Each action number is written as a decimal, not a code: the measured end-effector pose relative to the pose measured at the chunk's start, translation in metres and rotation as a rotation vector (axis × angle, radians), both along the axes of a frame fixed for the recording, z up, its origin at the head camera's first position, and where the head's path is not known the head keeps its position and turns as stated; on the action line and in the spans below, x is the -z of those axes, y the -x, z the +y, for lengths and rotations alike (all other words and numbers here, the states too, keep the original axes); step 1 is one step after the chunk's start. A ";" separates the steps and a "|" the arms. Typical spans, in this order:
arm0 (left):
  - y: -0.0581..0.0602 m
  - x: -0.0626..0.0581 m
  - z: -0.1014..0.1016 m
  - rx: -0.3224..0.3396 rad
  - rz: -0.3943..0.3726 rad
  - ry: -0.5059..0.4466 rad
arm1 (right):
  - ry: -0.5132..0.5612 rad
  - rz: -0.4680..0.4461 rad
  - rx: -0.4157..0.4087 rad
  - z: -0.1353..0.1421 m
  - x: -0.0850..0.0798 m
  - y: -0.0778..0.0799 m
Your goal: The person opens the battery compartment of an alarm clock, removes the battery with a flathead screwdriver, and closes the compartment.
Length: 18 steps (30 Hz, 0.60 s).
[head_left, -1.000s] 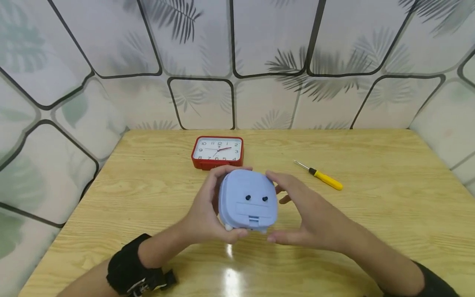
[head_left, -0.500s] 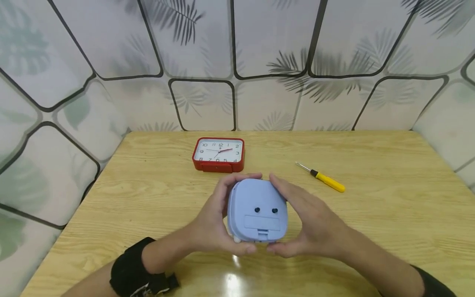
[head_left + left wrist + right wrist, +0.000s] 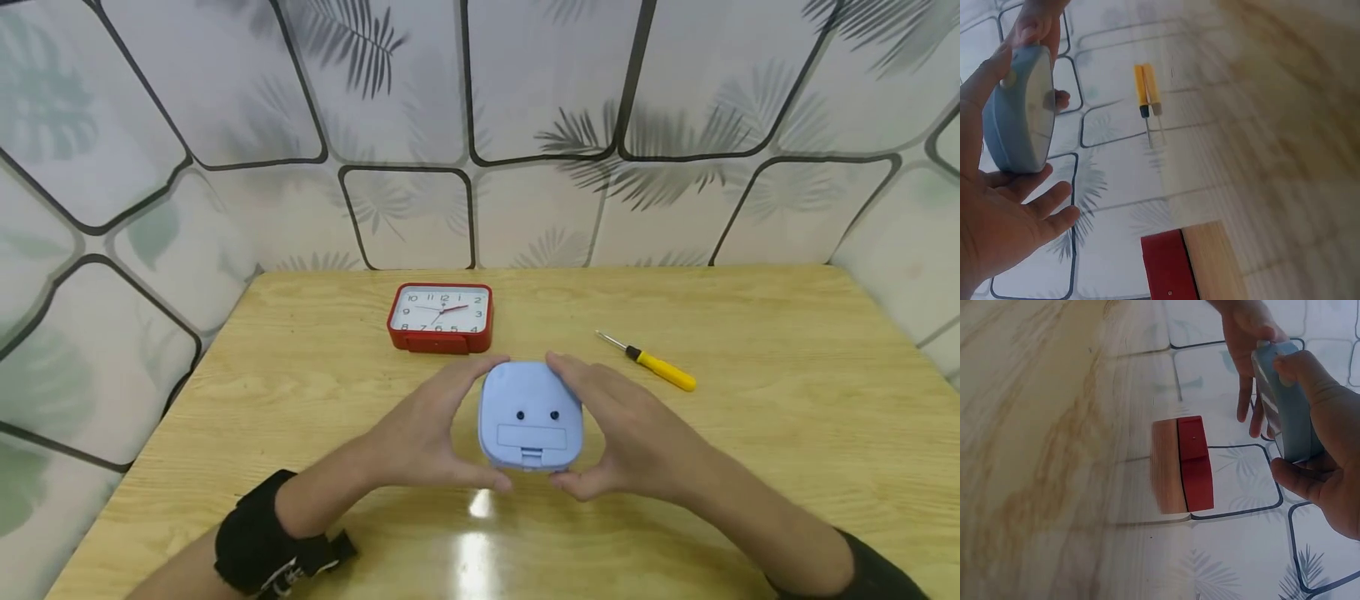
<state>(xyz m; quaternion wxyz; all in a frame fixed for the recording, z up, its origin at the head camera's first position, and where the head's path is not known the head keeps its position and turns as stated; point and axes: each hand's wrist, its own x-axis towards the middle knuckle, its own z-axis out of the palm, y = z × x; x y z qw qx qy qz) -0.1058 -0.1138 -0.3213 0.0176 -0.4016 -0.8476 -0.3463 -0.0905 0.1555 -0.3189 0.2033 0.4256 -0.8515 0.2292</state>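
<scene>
Both my left hand (image 3: 420, 429) and my right hand (image 3: 637, 433) pinch the blue clock (image 3: 532, 387), fingers on its far edge and thumbs on its near edge. It is up in the air over the table (image 3: 780, 433), back side facing me. I think it is light and hard, maybe a bit slippery, and could crack if dropped. Those two edges look best to hold, away from the black knobs (image 3: 521, 415).
</scene>
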 end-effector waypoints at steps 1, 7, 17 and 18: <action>0.001 0.001 -0.001 0.001 0.012 0.013 | -0.014 -0.013 0.008 0.000 0.001 0.000; 0.006 0.004 -0.002 0.010 0.020 0.019 | -0.063 -0.063 0.040 0.001 0.005 0.002; 0.010 0.006 -0.005 0.155 0.262 -0.093 | -0.034 -0.026 0.006 0.001 0.005 0.003; 0.011 0.006 -0.005 0.169 0.295 -0.118 | -0.030 -0.015 -0.002 0.001 0.004 0.003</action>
